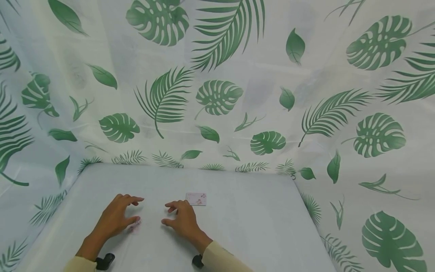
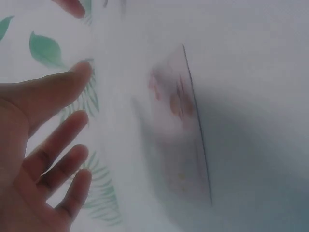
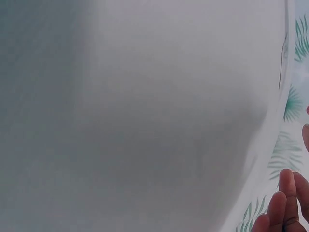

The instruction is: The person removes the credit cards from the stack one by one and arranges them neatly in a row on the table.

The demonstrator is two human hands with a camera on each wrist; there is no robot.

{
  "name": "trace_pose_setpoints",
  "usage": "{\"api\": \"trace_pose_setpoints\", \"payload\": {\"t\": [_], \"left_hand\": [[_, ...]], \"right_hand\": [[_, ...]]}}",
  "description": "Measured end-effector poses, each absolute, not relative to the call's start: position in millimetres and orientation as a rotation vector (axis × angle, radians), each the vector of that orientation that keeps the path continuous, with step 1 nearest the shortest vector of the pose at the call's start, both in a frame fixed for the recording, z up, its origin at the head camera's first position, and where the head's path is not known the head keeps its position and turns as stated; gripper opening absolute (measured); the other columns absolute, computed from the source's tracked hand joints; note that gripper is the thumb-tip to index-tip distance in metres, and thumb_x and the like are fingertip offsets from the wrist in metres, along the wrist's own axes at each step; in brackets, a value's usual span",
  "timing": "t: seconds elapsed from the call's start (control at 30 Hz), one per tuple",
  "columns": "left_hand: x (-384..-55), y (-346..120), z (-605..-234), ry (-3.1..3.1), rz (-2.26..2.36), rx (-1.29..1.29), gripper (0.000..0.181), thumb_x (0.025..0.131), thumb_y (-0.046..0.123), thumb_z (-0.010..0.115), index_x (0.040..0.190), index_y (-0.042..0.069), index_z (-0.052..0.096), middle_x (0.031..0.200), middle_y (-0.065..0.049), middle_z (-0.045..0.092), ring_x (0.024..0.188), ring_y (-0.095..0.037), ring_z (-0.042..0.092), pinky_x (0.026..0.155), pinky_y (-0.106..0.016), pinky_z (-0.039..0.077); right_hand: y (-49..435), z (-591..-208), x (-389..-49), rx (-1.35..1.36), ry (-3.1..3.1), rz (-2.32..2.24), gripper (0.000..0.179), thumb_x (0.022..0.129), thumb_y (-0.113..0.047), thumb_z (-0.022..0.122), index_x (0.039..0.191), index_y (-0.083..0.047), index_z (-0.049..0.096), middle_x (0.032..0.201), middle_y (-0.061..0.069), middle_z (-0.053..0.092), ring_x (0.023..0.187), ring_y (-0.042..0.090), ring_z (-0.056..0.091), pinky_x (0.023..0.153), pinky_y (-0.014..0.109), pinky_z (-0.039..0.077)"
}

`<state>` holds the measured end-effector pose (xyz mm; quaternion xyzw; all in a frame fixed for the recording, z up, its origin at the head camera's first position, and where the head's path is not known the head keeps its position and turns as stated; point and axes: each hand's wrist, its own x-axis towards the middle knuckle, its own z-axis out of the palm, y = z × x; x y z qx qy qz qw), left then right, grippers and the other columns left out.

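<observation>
In the head view my left hand [image 1: 115, 215] hovers over the white table with fingers spread and nothing held. Just below its thumb lies a thin pale card with a pinkish print [image 1: 135, 227], partly covered by the hand. The left wrist view shows this card [image 2: 176, 130] flat on the table, apart from the loosely extended fingers of the left hand [image 2: 48, 145]. To the right, my right hand [image 1: 185, 219] faces the left one, its thumb and fingers apart around bare air. Beyond its knuckles rests a second pale card with reddish flowers [image 1: 196, 199]. Fingertips of the right hand [image 3: 289, 203] show in the right wrist view.
A white table [image 1: 258, 226] spreads beneath both hands. Pale curtains with green leaf prints [image 1: 217, 143] rise along its back and sides. Dark wrist cameras are strapped at both cuffs.
</observation>
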<state>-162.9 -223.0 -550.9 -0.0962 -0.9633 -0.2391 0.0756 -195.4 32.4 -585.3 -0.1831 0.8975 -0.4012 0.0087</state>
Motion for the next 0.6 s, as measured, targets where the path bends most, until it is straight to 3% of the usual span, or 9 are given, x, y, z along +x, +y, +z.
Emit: {"api": "trace_pose_setpoints", "payload": {"t": [0.5,0.6], "left_hand": [[-182.8,-190.5,-545.3,-2.862,-0.765,-0.336,0.060,0.077,0.018,0.096,0.132,0.016,0.073,0.111,-0.003,0.075,0.111,-0.026,0.060,0.097,-0.055,0.054],[-187.3,-184.3,-546.9,-2.852,-0.775,-0.343,0.061,0.077,0.019,0.096,0.133,0.017,0.073,0.113,-0.003,0.074,0.111,-0.025,0.060,0.097,-0.055,0.055]], "right_hand": [[68.5,-580.9,-207.2,-0.493,2.836,-1.281,0.047,0.081,-0.026,0.094,0.124,-0.020,0.078,0.101,-0.003,0.075,0.089,0.003,0.053,0.081,0.024,0.047],[75.0,-581.1,-210.1,-0.483,2.849,-1.274,0.047,0.081,-0.026,0.094,0.124,-0.021,0.077,0.101,-0.004,0.075,0.090,0.006,0.056,0.086,0.030,0.051]]}}
